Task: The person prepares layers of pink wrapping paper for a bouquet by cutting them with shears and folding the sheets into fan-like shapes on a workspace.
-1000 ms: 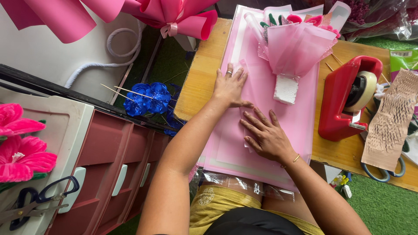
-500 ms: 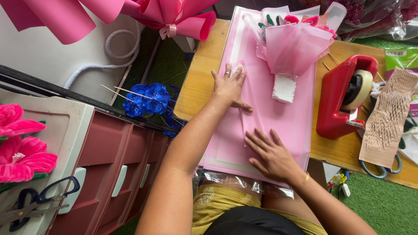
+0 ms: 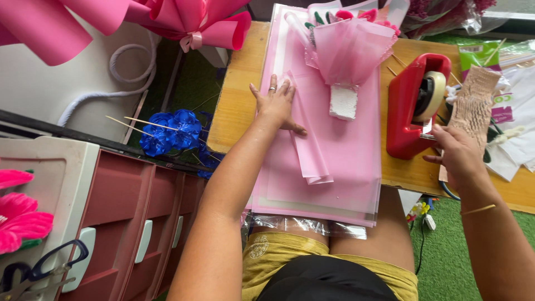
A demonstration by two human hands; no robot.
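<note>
My left hand (image 3: 275, 105) lies flat, fingers spread, on a stack of pink wrapping sheets (image 3: 345, 167) that covers a wooden table (image 3: 241, 100). Under its thumb starts a narrow folded strip of pink sheet (image 3: 308, 145). My right hand (image 3: 458, 151) has reached right to a red tape dispenser (image 3: 409, 106), fingers at its front end by the tape roll (image 3: 432, 95); whether it grips tape is unclear. A small bouquet in pink wrap on a white foam block (image 3: 343, 101) rests at the top of the sheets.
Brown honeycomb paper (image 3: 472, 106) lies right of the dispenser. Blue paper flowers on sticks (image 3: 167, 129) sit left of the table, beside a maroon drawer unit (image 3: 139, 217). Pink paper flowers (image 3: 22, 217) and scissors (image 3: 39, 270) rest at lower left. Green turf (image 3: 451, 251) covers the floor.
My right hand has left the pink sheets and moved right to the tape dispenser. The folded strip now lies on the stack. My left hand has stayed pressing near the top.
</note>
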